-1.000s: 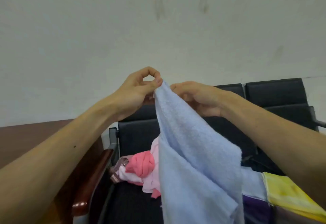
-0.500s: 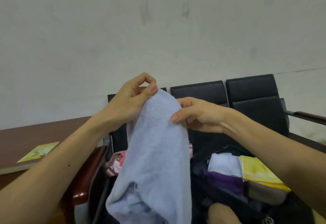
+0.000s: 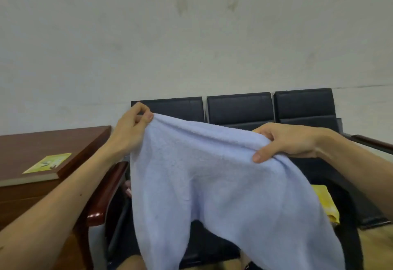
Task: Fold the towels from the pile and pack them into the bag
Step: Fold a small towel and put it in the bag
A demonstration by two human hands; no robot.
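One light-blue towel [image 3: 212, 174] hangs in the air in front of the person, spread between two bare hands. The left hand [image 3: 131, 131] holds the towel's upper left corner: its thumb and first finger pinch the cloth, and the other fingers [image 3: 139, 108] curl above it. The right hand [image 3: 285, 142] grips the upper edge further right, its fingers curled over the back of the cloth and its thumb pressed on the front. The edge sags slightly between the two grips, and the lower part falls in two loose lobes with a gap between them.

Behind the towel stands a row of three black seat backs [image 3: 240, 108] against a pale wall [image 3: 191, 36]. Two brown wooden armrests show, one at the left [image 3: 106, 193] just beside the towel and one at the far right [image 3: 372, 143]. One yellow cloth [image 3: 325, 203] peeks out past the towel's right side, lying on a seat.

To the left is one brown desk [image 3: 53, 142], with one yellow-green booklet [image 3: 47, 163] lying flat on it.
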